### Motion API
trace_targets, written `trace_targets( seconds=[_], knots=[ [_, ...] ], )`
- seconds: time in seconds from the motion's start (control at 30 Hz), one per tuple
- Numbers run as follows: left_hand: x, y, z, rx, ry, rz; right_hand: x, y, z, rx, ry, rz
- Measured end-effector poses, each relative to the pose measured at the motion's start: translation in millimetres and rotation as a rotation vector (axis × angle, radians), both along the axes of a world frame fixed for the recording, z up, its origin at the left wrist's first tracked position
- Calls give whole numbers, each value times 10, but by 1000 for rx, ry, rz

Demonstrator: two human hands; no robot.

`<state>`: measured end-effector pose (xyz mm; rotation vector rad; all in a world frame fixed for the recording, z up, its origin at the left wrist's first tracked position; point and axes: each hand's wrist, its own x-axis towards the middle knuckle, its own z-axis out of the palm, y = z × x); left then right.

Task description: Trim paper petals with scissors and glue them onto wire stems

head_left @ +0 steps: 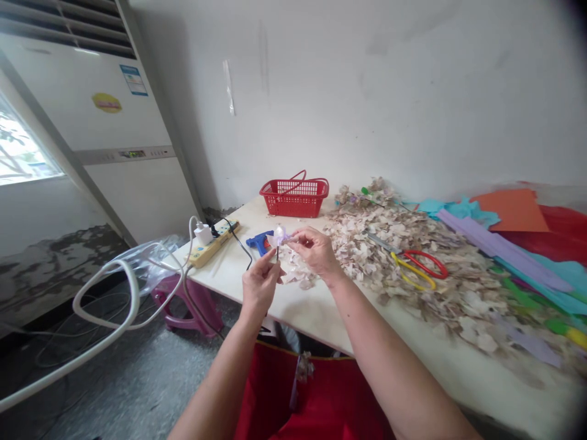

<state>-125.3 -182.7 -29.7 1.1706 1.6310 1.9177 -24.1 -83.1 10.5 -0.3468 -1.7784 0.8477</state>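
Observation:
In front of me over the table, my left hand (261,284) is closed round a thin dark stem (277,253). A small paper flower (280,233) with a white, rounded centre and pale purple petals tops that stem. My right hand (317,253) pinches the flower's purple paper at its right side, thumb against fingers. Just behind my left hand lies a blue glue gun (259,242), partly covered by the flower. Pale, dried-looking petals or paper scraps (300,275) are scattered below both hands.
A red plastic basket (293,205) stands near the wall. Right of my hands spreads a big heap of pale scraps (440,244) with red-and-yellow-handled scissors (417,267) on it. Coloured paper sheets (509,211) lie far right. A yellow power strip (214,244) with cords sits at the table's left edge.

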Motion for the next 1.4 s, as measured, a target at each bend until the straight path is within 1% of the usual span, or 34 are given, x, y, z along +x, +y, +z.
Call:
trace_targets(
  seconds=[0.2, 0.27, 0.43, 0.8, 0.9, 1.0, 1.1, 1.2, 1.3, 1.4],
  knots=[
    [-3, -1, 10, -26, -5, -8, 18, -2, 6, -164, -32, 73],
    [-6, 4, 7, -28, 2, -14, 19, 3, -2, -196, -51, 82],
    [-15, 11, 0, -10, -5, -46, 4, 20, -32, -208, -83, 91],
    [-8, 1, 24, 4, -145, -111, -4, 17, -35, -188, -114, 78],
    [-4, -7, 44, 7, -185, -132, 0, 20, -35, -193, -98, 57],
    [-5, -27, 52, 4, -230, -165, 11, 22, -24, -210, -73, 3],
    [-11, -47, 46, -7, -274, -211, 17, 27, -10, -223, -66, -53],
    [-25, -57, 34, -12, -314, -244, 10, 53, -19, -249, -52, -73],
    [-50, -64, 28, -13, -351, -267, -1, 108, -58, -305, 26, -102],
    [-80, -75, 35, -13, -385, -261, 0, 185, -103, -401, 130, -155]
  ],
)
